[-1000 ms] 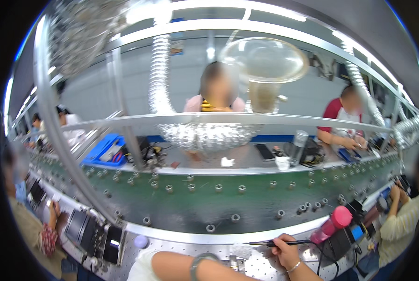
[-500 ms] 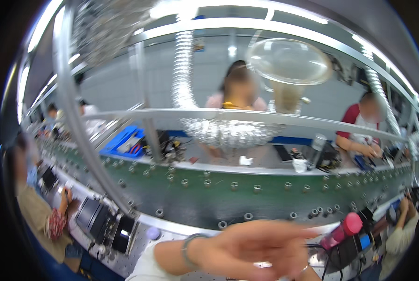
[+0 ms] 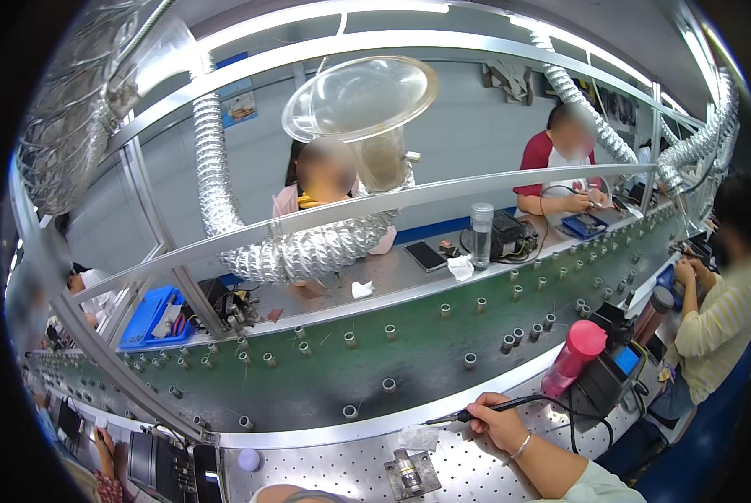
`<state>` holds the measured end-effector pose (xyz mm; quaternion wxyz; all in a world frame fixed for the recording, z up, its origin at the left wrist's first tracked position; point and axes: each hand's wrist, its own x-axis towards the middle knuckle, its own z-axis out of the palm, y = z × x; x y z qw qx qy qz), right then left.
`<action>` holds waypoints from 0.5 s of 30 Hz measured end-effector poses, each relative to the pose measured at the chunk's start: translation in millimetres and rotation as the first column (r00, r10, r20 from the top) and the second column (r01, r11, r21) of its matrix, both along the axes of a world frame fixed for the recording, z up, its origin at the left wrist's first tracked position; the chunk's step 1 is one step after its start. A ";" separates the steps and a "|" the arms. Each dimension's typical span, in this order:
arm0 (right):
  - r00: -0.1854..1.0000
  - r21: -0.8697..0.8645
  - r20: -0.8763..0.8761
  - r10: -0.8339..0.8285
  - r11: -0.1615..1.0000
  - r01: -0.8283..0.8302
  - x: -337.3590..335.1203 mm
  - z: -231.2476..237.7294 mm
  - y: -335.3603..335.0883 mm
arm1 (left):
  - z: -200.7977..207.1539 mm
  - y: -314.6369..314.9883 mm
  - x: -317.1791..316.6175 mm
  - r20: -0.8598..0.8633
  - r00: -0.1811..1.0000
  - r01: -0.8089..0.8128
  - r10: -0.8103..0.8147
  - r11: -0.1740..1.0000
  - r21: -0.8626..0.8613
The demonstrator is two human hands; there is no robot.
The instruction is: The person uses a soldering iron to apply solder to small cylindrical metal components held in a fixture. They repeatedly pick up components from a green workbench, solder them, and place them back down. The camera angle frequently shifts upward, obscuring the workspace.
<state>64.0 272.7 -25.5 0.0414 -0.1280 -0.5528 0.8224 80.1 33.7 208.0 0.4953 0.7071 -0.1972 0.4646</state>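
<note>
My right hand [image 3: 499, 423] is closed around a soldering iron [image 3: 467, 414], a black pen-shaped tool with a cable. The tip points left, just above a crumpled whitish pad [image 3: 418, 438]; whether it touches cannot be told. Below the pad, a small metal cylinder [image 3: 406, 474] sits in a metal fixture [image 3: 426, 476] on the perforated worktop [image 3: 333, 460]. Of my left arm only the part near the wrist, with a grey band [image 3: 304, 493], shows at the lower edge. The left hand itself is out of the picture.
A green conveyor [image 3: 308, 390] carrying several small metal cylinders runs beyond the worktop. On the right stand a pink bottle [image 3: 575, 356] and a black soldering station [image 3: 614, 381]. A purple cap [image 3: 249, 459] and a black device [image 3: 153, 465] are on the left. People work nearby.
The view has swung to the right. My left hand, stretched across the front before, has dropped toward the lower edge. My right hand, mostly hidden earlier, now shows holding the soldering iron.
</note>
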 end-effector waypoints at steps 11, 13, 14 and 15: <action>1.000 -0.002 -0.004 0.005 1.000 -0.005 3.7 2.8 -5.0 | -59.7 26.0 -2.6 -0.117 0.983 0.095 -0.141 0.939 -0.330; 1.000 -0.041 -0.011 0.025 0.999 -0.025 1.9 3.6 -4.2 | -66.8 29.0 -0.9 -0.119 0.982 0.083 -0.148 0.899 -0.430; 0.999 -0.042 -0.006 0.032 0.999 -0.032 1.9 4.7 -3.2 | -68.3 30.4 0.6 -0.114 0.985 0.064 -0.132 0.882 -0.467; 0.999 -0.044 -0.011 0.033 0.998 -0.034 1.4 4.2 -1.8 | -69.6 30.9 -0.9 -0.127 0.984 0.051 -0.127 0.876 -0.480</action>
